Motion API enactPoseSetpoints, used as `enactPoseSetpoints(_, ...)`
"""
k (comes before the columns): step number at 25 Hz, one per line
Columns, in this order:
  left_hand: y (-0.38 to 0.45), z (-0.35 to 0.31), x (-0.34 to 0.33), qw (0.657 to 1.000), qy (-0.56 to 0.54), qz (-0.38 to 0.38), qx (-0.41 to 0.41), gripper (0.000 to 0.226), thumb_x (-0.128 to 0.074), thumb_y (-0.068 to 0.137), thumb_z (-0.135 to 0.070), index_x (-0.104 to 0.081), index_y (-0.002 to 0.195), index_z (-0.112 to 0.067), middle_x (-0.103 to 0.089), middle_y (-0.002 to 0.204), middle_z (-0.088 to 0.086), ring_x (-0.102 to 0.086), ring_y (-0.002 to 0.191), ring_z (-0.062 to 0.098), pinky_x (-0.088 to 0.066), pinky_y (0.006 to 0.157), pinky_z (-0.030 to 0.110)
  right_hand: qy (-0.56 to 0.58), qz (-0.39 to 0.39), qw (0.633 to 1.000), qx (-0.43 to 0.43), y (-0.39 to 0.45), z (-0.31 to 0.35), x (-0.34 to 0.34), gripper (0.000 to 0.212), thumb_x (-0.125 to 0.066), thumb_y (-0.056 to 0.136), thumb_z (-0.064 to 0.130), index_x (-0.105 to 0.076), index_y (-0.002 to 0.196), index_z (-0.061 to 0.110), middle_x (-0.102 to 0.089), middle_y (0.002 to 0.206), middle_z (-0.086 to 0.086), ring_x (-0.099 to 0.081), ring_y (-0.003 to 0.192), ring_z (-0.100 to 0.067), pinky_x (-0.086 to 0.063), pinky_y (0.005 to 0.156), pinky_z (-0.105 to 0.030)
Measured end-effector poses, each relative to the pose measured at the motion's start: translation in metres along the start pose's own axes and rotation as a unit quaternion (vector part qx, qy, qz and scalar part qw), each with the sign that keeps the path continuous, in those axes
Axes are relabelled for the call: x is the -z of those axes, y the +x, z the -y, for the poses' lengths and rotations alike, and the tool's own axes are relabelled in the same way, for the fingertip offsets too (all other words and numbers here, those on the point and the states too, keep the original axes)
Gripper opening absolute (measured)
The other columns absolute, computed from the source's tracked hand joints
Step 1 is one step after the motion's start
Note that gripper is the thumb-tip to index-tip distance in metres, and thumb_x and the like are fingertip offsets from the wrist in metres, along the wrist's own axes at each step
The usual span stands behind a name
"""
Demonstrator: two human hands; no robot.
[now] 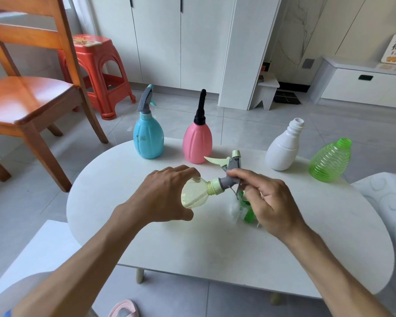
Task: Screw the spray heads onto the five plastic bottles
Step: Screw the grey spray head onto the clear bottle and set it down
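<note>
My left hand (167, 193) grips a pale yellow translucent bottle (193, 194), held on its side above the white table (146, 243). My right hand (268, 202) holds the grey and pale green spray head (229, 172) seated at that bottle's neck. A blue bottle (148, 139) with a grey spray head and a pink bottle (197, 143) with a black nozzle stand at the table's far edge. A white bottle (284, 148) and a green ribbed bottle (329, 162) stand capless at the far right. A green spray head (247, 210) and a blurred white one lie under my right hand.
A wooden chair (30, 88) and a red plastic stool (98, 72) stand on the tiled floor to the left. White cabinets line the back wall. A white patterned surface (386, 197) borders the table on the right.
</note>
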State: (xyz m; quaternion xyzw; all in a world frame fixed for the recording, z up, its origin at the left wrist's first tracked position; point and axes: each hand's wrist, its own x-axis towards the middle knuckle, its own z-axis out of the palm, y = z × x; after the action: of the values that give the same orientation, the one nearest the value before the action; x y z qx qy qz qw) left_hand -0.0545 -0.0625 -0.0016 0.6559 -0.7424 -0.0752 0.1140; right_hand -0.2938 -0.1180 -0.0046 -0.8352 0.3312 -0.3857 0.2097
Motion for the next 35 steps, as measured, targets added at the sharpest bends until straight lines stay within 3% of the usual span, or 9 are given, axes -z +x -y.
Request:
enactPoseSetpoints(2,-0.003,0.003,0.003,0.999,-0.042,0.024,0.002,0.073,-0.074,0.053,-0.05,-0.049,0.122,-0.041,-0.057,0.111,-0.022,-0.056,0.092,0.015,-0.049,0.072,0.032,-0.146,0.025,0.984,0.095,0.004,-0.005,0.009,0.048,-0.063,0.077,0.002,-0.069,0.119,0.026,-0.062,0.076,0.001,-0.051,0.072,-0.017,-0.048,0.065,-0.036)
enactPoseSetpoints(5,-0.006,0.003,0.007,0.995,-0.044,0.094,-0.012,0.073,-0.074,0.052,-0.05,-0.046,0.12,-0.045,-0.058,0.111,-0.021,-0.057,0.094,0.014,-0.052,0.078,0.035,-0.289,-0.004,0.927,0.237,0.007,-0.003,0.006,0.019,-0.075,0.077,0.013,-0.074,0.096,0.016,-0.06,0.076,-0.003,-0.049,0.068,-0.028,-0.041,0.061,-0.038)
enactPoseSetpoints(9,-0.01,0.007,0.007,0.99,-0.032,0.134,-0.019,0.074,-0.071,0.05,-0.052,-0.043,0.119,-0.049,-0.06,0.107,-0.02,-0.057,0.089,0.012,-0.053,0.076,0.034,-0.226,0.082,0.941,0.238,0.001,-0.002,-0.001,0.034,-0.073,0.081,0.041,-0.075,0.1,0.013,-0.074,0.099,0.0,-0.064,0.102,-0.028,-0.046,0.085,-0.04)
enactPoseSetpoints(12,-0.01,0.008,0.009,0.986,-0.039,0.161,-0.018,0.072,-0.071,0.049,-0.053,-0.043,0.116,-0.051,-0.06,0.103,-0.019,-0.058,0.087,0.013,-0.053,0.073,0.032,-0.171,0.124,0.959,0.191,-0.001,-0.002,-0.006,0.041,-0.073,0.081,0.038,-0.075,0.114,0.015,-0.078,0.095,0.0,-0.067,0.104,-0.028,-0.049,0.086,-0.042)
enactPoseSetpoints(21,-0.009,0.014,0.016,0.972,-0.055,0.226,0.027,0.069,-0.072,0.045,-0.05,-0.046,0.109,-0.055,-0.061,0.098,-0.017,-0.058,0.082,0.001,-0.052,0.067,0.029,-0.24,-0.009,0.92,0.31,-0.009,0.005,-0.025,0.013,-0.075,0.082,0.006,-0.073,0.094,0.011,-0.065,0.1,0.001,-0.055,0.102,-0.024,-0.047,0.088,-0.042)
enactPoseSetpoints(24,-0.012,0.011,0.013,0.989,0.006,0.144,-0.026,0.07,-0.074,0.051,-0.05,-0.047,0.116,-0.048,-0.059,0.104,-0.02,-0.056,0.082,0.013,-0.047,0.069,0.029,-0.181,0.04,0.964,0.19,-0.01,0.008,-0.024,0.024,-0.079,0.076,0.029,-0.073,0.094,0.013,-0.062,0.098,0.0,-0.051,0.097,-0.017,-0.043,0.085,-0.033)
enactPoseSetpoints(27,-0.012,0.004,0.006,0.991,0.095,0.058,-0.079,0.07,-0.074,0.058,-0.047,-0.05,0.124,-0.036,-0.058,0.119,-0.017,-0.057,0.09,0.017,-0.042,0.076,0.034,-0.003,0.129,0.99,-0.054,-0.012,0.013,-0.023,0.024,-0.078,0.077,0.039,-0.069,0.085,0.018,-0.07,0.077,0.006,-0.056,0.074,-0.004,-0.045,0.074,-0.028)
enactPoseSetpoints(32,-0.006,-0.012,0.002,0.984,0.136,-0.032,-0.107,0.069,-0.073,0.062,-0.042,-0.053,0.126,-0.028,-0.056,0.134,-0.008,-0.058,0.109,0.025,-0.043,0.088,0.043,0.349,0.192,0.82,-0.411,-0.001,0.012,-0.012,0.045,-0.075,0.074,0.044,-0.073,0.086,0.001,-0.069,0.07,-0.014,-0.063,0.061,-0.023,-0.049,0.061,-0.033)
enactPoseSetpoints(35,-0.004,-0.02,0.001,0.982,0.133,-0.055,-0.119,0.068,-0.074,0.06,-0.04,-0.056,0.124,-0.026,-0.057,0.134,-0.006,-0.059,0.109,0.026,-0.044,0.087,0.044,0.398,0.243,0.746,-0.476,-0.001,0.013,-0.002,0.029,-0.073,0.079,0.045,-0.076,0.081,0.017,-0.07,0.077,-0.013,-0.067,0.064,-0.026,-0.05,0.069,-0.037)
